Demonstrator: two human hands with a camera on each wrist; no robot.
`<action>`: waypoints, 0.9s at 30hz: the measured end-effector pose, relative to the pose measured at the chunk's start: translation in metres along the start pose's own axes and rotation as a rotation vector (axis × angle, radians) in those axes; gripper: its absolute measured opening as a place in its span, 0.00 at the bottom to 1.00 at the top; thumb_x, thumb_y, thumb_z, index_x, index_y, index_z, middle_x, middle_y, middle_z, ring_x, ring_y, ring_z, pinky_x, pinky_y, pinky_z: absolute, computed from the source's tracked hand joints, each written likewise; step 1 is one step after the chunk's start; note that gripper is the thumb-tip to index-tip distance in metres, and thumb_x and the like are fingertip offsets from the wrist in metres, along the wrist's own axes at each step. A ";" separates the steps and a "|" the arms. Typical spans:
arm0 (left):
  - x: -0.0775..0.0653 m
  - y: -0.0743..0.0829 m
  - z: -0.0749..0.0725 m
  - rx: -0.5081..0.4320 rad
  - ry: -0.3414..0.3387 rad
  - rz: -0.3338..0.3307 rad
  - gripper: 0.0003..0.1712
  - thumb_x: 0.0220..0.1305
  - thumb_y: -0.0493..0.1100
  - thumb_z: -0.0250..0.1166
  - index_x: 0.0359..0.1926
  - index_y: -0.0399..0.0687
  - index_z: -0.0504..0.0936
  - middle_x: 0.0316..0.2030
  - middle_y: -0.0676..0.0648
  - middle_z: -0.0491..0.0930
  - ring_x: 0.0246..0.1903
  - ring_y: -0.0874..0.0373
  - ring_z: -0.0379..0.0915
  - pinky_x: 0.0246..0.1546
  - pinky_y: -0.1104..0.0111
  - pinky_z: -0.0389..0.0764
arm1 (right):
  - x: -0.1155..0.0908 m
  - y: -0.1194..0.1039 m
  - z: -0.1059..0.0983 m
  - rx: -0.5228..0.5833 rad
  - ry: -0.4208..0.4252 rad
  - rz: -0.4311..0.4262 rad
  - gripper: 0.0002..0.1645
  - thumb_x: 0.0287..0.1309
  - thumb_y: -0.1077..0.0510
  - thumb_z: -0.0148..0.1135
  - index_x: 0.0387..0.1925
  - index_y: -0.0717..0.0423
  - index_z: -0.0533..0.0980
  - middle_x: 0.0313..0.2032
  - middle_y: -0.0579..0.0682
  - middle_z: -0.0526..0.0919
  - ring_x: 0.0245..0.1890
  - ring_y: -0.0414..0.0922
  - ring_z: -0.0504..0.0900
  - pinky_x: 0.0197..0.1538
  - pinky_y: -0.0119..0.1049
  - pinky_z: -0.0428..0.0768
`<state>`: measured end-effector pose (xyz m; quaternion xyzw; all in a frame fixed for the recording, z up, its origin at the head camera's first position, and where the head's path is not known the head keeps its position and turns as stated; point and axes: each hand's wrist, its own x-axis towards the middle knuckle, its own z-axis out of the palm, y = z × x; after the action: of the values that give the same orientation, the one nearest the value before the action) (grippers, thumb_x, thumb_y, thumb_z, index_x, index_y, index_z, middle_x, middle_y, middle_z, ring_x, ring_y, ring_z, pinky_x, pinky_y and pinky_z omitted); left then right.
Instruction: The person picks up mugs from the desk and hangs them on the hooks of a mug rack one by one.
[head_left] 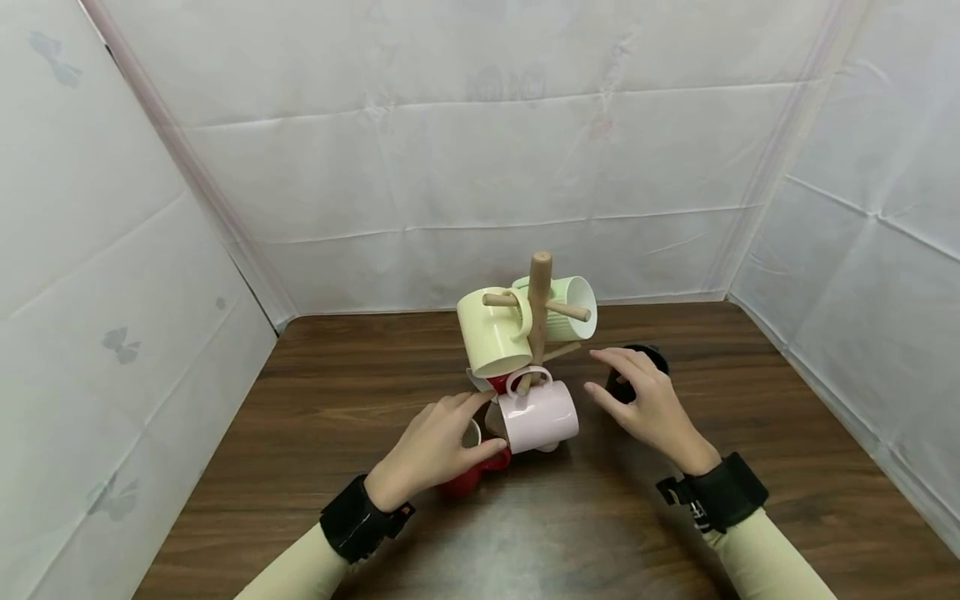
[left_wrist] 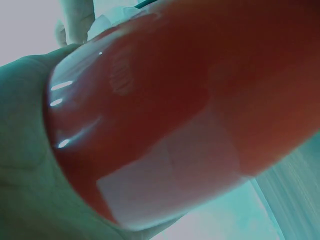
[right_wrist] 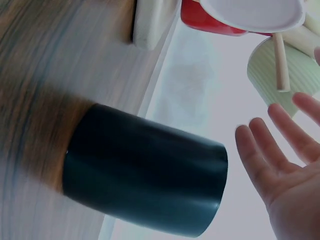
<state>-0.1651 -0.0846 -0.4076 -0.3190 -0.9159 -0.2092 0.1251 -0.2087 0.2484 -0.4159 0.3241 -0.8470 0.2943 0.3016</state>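
My left hand reaches to the left end of a pale pink mug, fingers extended near its rim; contact is unclear. By its handle that mug hangs on a low peg of a wooden mug tree. Below the left hand stands a red mug, partly covered; a glossy red mug surface fills the left wrist view. On the right, my right hand is spread with nothing in it. Beside it, apart from the fingertips, stands a black mug, mostly hidden by the hand in the head view.
Higher on the tree hang a pale yellow mug and a ribbed light green mug. Another red piece shows behind the pink mug. The dark wooden table meets white sheet-covered walls at the back and sides.
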 end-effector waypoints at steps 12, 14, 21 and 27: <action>-0.017 0.004 -0.018 0.047 -0.127 -0.100 0.43 0.58 0.65 0.74 0.70 0.54 0.75 0.72 0.33 0.65 0.62 0.30 0.71 0.57 0.37 0.74 | -0.009 0.008 -0.004 -0.081 0.027 0.030 0.46 0.51 0.57 0.78 0.72 0.51 0.71 0.69 0.63 0.70 0.64 0.66 0.67 0.61 0.64 0.68; -0.018 0.005 -0.022 0.041 -0.154 -0.098 0.44 0.57 0.64 0.75 0.71 0.55 0.74 0.73 0.32 0.62 0.65 0.28 0.66 0.60 0.35 0.71 | -0.011 0.009 -0.004 -0.095 0.022 0.042 0.48 0.51 0.56 0.79 0.73 0.50 0.69 0.69 0.63 0.68 0.65 0.67 0.66 0.61 0.65 0.67; -0.021 0.005 -0.029 0.042 -0.182 -0.094 0.48 0.54 0.65 0.77 0.73 0.58 0.71 0.74 0.34 0.60 0.69 0.26 0.60 0.63 0.31 0.65 | -0.016 0.013 -0.005 -0.125 0.001 0.068 0.50 0.50 0.55 0.80 0.74 0.49 0.68 0.70 0.66 0.67 0.65 0.69 0.66 0.59 0.67 0.68; -0.026 0.001 -0.030 0.029 -0.139 -0.052 0.48 0.52 0.64 0.78 0.71 0.56 0.72 0.74 0.33 0.61 0.68 0.28 0.63 0.63 0.34 0.68 | -0.021 0.015 -0.007 -0.139 -0.001 0.098 0.50 0.51 0.55 0.80 0.75 0.47 0.67 0.70 0.66 0.66 0.64 0.69 0.64 0.57 0.67 0.69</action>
<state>-0.1416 -0.1114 -0.3901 -0.3071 -0.9332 -0.1763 0.0604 -0.2053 0.2704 -0.4306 0.2605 -0.8805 0.2488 0.3082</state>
